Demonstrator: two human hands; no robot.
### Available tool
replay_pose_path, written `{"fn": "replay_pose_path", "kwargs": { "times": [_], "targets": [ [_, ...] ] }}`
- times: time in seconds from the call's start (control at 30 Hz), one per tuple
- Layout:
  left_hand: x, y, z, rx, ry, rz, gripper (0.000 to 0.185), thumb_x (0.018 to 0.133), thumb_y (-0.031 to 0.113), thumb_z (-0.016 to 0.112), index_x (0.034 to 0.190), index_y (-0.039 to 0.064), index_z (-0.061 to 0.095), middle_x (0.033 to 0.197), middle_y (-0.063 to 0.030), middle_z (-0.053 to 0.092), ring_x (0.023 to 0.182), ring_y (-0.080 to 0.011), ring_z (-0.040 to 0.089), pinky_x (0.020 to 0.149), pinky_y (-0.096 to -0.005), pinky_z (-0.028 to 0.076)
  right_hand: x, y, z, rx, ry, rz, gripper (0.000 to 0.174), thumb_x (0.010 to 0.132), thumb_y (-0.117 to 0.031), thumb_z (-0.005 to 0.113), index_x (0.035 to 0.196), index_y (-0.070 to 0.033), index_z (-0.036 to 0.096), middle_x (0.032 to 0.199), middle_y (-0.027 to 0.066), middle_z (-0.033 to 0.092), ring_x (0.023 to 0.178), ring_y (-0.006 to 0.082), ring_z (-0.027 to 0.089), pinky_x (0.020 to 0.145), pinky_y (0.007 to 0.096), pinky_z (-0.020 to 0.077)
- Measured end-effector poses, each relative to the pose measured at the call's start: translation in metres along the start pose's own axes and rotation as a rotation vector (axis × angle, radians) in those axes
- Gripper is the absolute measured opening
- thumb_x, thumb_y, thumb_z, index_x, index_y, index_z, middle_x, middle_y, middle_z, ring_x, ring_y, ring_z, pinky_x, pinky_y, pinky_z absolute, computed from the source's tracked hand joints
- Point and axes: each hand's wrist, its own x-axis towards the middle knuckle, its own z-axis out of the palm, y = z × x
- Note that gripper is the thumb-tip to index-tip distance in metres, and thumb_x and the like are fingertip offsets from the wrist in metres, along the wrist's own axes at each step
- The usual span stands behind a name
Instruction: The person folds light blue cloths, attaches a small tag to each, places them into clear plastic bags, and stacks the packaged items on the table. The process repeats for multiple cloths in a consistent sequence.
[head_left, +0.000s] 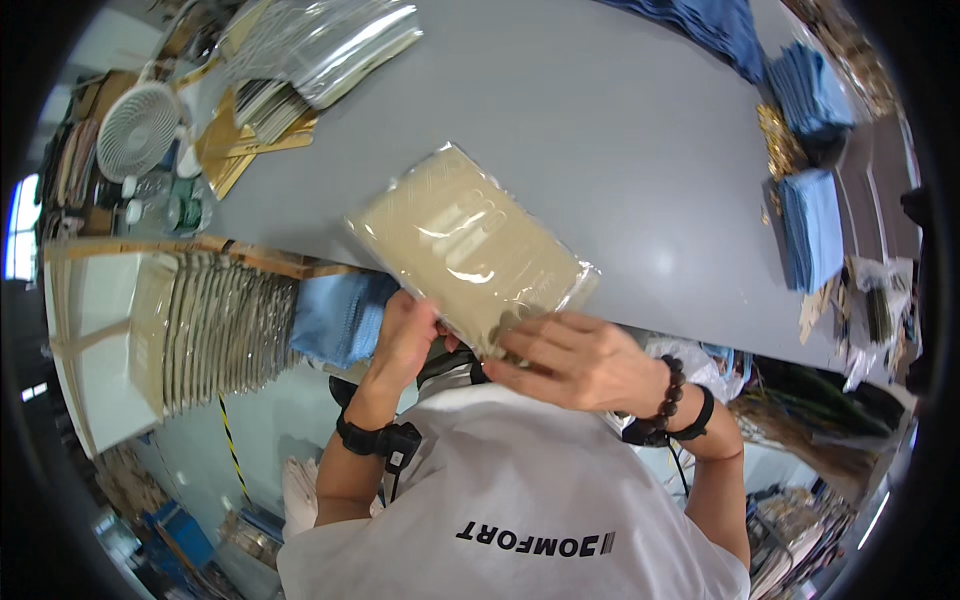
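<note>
A flat beige packet in a clear plastic bag (480, 240) lies tilted over the near edge of the grey table, its shiny film catching the light. My left hand (409, 330) grips its lower left edge, with the thumb on top. Across the packet's near corner reach the slightly blurred fingers of my right hand (577, 360), and a shadow falls on the film beneath them. The right thumb is hidden, so how firmly that hand holds the corner cannot be seen.
At left, a long row of bagged beige packets (217, 330) stands beside folded blue cloth (337, 315). Clear plastic bags (345, 52), a white fan (139, 131) and bottles (187, 214) occupy the far left. Folded blue stacks (814, 229) line the grey table's (585, 135) right side.
</note>
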Motion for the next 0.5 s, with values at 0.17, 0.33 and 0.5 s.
{"fn": "replay_pose_path", "kwargs": {
  "times": [0.17,0.33,0.5],
  "targets": [
    [-0.037,-0.059,-0.039,0.179,0.294,0.044,0.035,0.105,0.030,0.075,0.112,-0.004,0.069,0.087,-0.0052,0.071,0.063,-0.0108,0.061,0.054,-0.0271,0.049,-0.025,-0.001,0.017,0.298,-0.031,0.213,0.029,0.092,-0.026,0.083,0.113,-0.008,0.079,0.107,0.0053,0.077,0.091,0.0244,0.075,0.079,0.0365,0.0618],
    [-0.087,-0.145,-0.083,0.004,0.894,0.298,0.037,0.113,0.033,0.063,0.117,-0.003,0.065,0.102,-0.0104,0.073,0.075,-0.0152,0.066,0.065,-0.0329,0.055,-0.055,0.006,0.016,0.254,-0.023,0.495,0.024,0.091,-0.004,0.082,0.114,-0.009,0.080,0.095,0.0064,0.077,0.074,0.0254,0.072,0.065,0.0368,0.0582],
    [-0.089,-0.170,-0.119,-0.125,1.175,0.340,0.042,0.112,0.036,0.064,0.120,-0.005,0.065,0.109,-0.0108,0.074,0.079,-0.0177,0.070,0.068,-0.0316,0.060,-0.062,0.008,0.028,0.318,-0.022,0.512,0.024,0.091,-0.003,0.082,0.114,-0.008,0.079,0.094,0.0080,0.077,0.072,0.0274,0.072,0.064,0.0373,0.0581]
  ]
}}
